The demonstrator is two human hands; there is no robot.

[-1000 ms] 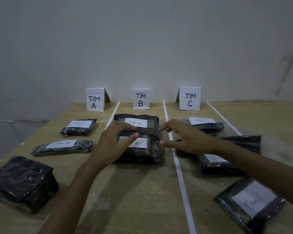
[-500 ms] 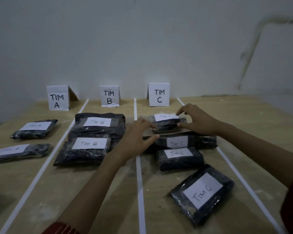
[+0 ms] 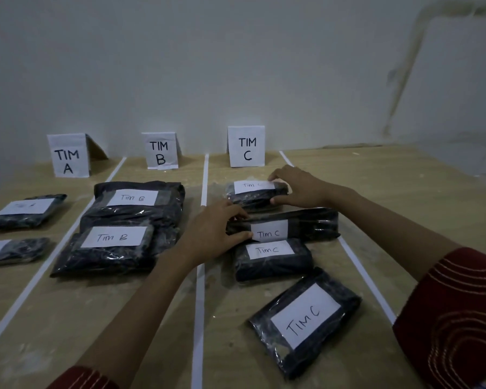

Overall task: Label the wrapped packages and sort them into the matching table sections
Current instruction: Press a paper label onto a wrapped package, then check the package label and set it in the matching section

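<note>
Several black wrapped packages with white labels lie in taped sections of a wooden table (image 3: 404,209). In section C, my right hand (image 3: 296,189) grips the right end of the farthest Tim C package (image 3: 253,196). My left hand (image 3: 215,233) pinches the left end of the long Tim C package (image 3: 312,223) just in front of it. A third Tim C package (image 3: 272,262) and a large one (image 3: 306,318) lie nearer to me. Two Tim B packages (image 3: 141,203) (image 3: 110,248) overlap in the middle section.
Folded paper signs TIM A (image 3: 68,157), TIM B (image 3: 160,151) and TIM C (image 3: 247,147) stand at the back by the wall. White tape lines (image 3: 199,304) (image 3: 362,276) divide the sections. Two labelled packages (image 3: 23,211) (image 3: 11,251) lie in section A.
Both hands left the Tim B packages and moved right into section C. My left hand then came back from the farthest package to the long one.
</note>
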